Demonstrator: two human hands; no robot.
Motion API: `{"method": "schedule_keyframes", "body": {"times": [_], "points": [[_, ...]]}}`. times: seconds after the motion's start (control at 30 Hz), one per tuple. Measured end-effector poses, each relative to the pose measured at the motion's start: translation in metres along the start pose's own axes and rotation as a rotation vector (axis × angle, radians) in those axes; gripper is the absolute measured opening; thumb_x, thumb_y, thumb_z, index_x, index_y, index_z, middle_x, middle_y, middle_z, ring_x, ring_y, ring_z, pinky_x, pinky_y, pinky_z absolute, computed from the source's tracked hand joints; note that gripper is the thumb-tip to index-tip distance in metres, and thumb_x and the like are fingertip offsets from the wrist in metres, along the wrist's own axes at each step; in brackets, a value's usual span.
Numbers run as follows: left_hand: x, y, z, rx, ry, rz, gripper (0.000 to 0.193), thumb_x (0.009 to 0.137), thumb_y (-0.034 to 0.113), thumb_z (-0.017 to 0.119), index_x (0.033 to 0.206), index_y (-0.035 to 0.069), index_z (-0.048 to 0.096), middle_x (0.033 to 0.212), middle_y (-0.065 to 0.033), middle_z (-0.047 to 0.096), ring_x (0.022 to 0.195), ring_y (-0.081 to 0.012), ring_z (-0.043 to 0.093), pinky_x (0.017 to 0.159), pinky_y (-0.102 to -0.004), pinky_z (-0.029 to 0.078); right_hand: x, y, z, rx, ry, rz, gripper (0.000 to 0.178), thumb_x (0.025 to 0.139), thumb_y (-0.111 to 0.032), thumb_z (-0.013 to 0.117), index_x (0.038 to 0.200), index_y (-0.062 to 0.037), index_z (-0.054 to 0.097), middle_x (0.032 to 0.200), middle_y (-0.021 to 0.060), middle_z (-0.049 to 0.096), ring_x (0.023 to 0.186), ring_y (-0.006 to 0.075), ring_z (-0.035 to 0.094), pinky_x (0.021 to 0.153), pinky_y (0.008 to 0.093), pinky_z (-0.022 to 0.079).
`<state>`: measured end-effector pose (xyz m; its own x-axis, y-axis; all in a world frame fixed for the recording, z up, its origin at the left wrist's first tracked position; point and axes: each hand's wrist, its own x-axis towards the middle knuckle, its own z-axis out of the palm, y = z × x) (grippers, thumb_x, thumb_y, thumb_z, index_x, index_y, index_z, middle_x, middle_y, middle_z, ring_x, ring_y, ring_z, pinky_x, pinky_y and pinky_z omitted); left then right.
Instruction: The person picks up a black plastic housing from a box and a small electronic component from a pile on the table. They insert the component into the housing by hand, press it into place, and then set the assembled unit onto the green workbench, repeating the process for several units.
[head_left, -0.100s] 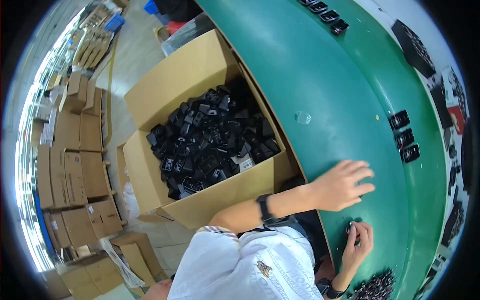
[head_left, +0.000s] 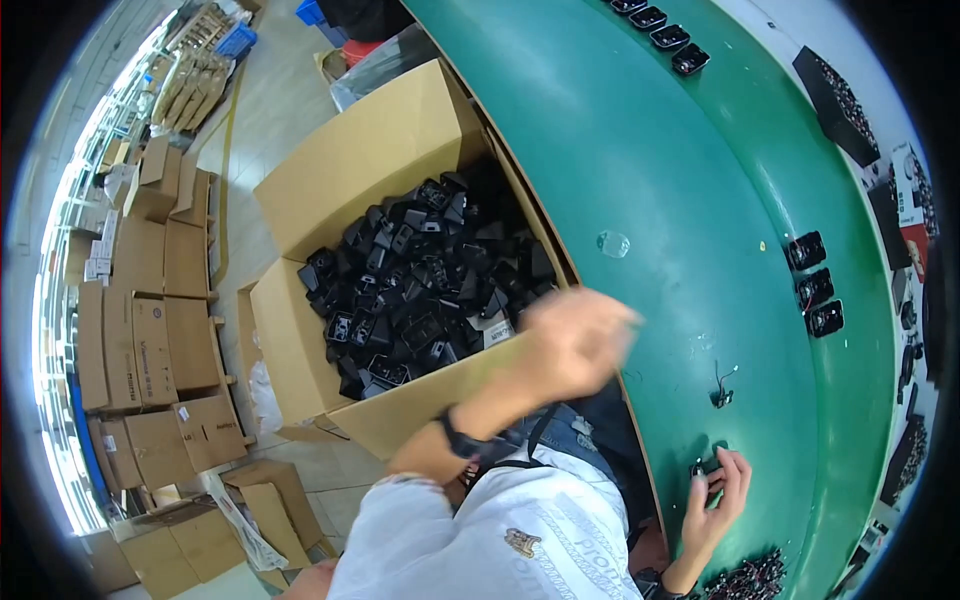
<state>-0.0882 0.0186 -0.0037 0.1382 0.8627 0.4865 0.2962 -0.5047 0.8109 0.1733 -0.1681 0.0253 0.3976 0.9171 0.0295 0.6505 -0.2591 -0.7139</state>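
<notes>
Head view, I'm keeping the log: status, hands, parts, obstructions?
Left hand blurred near carton, grip unclear. Right hand at black part, grip unclear. Possible obstruction: wired part on table.

The left hand [head_left: 578, 338] is just a blur from where I stand, near the edge of a cardboard box [head_left: 350, 165] heaped with black cases [head_left: 405, 265]. The right hand [head_left: 718, 490], fingers curled, holds a small dark part [head_left: 697, 467] at the green surface [head_left: 640, 140]; a wired piece [head_left: 721, 398] lies nearby.

bright light glares off the green table [head_left: 620, 130]; left hand [head_left: 578, 342] blurred; edges bend.
</notes>
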Motion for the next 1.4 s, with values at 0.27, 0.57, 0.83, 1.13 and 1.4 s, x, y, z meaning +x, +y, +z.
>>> {"method": "schedule_keyframes", "body": {"times": [0.27, 0.57, 0.83, 1.13, 1.4], "points": [[-0.07, -0.18, -0.132, 1.028, -0.247, -0.446, 0.054, 0.082, 0.038, 0.077, 0.123, 0.008, 0.061, 0.108, -0.0177, 0.058, 0.102, -0.0368, 0.059, 0.087, -0.0442, 0.051, 0.008, 0.007, 0.007, -0.105, -0.08, -0.213, 0.018, 0.083, 0.005, 0.067, 0.1, -0.0022, 0.07, 0.101, 0.012, 0.059, 0.074, 0.0196, 0.057, 0.068, 0.029, 0.049], [-0.069, -0.217, -0.122, 1.128, -0.411, -0.39, 0.038, 0.077, 0.028, 0.08, 0.109, 0.009, 0.07, 0.123, -0.0152, 0.057, 0.114, -0.0382, 0.052, 0.091, -0.0484, 0.05, 0.009, 0.021, -0.009, -0.079, -0.021, -0.204, 0.032, 0.081, 0.01, 0.064, 0.111, 0.0007, 0.069, 0.093, 0.0084, 0.061, 0.072, 0.015, 0.055, 0.065, 0.027, 0.047], [-0.013, -0.041, -0.068, 0.214, 0.041, -0.202, 0.024, 0.077, 0.003, 0.075, 0.078, 0.004, 0.051, 0.139, -0.0189, 0.05, 0.106, -0.0253, 0.063, 0.084, -0.0373, 0.053, 0.005, 0.009, -0.02, -0.046, 0.031, -0.021, 0.029, 0.08, 0.007, 0.067, 0.109, 0.0005, 0.071, 0.096, 0.0114, 0.063, 0.077, 0.0197, 0.062, 0.067, 0.0304, 0.052], [-0.018, 0.058, 0.079, -0.389, -0.624, 0.16, 0.035, 0.069, -0.002, 0.08, 0.094, 0.007, 0.058, 0.133, -0.0227, 0.051, 0.104, -0.0302, 0.07, 0.087, -0.0387, 0.057, -0.002, 0.022, -0.015, -0.118, 0.22, -0.09, 0.021, 0.077, 0.001, 0.078, 0.097, -0.0045, 0.076, 0.09, 0.0091, 0.066, 0.076, 0.022, 0.067, 0.065, 0.0314, 0.055], [-0.045, 0.07, 0.1, -0.368, -0.89, 0.006, 0.077, 0.063, -0.005, 0.075, 0.132, 0.002, 0.042, 0.129, -0.0201, 0.053, 0.128, -0.0319, 0.049, 0.104, -0.0412, 0.045, -0.009, 0.036, -0.019, -0.184, 0.319, -0.142, 0.018, 0.075, 0.002, 0.078, 0.091, -0.006, 0.076, 0.089, 0.0069, 0.068, 0.076, 0.0212, 0.069, 0.065, 0.0312, 0.056]]}}
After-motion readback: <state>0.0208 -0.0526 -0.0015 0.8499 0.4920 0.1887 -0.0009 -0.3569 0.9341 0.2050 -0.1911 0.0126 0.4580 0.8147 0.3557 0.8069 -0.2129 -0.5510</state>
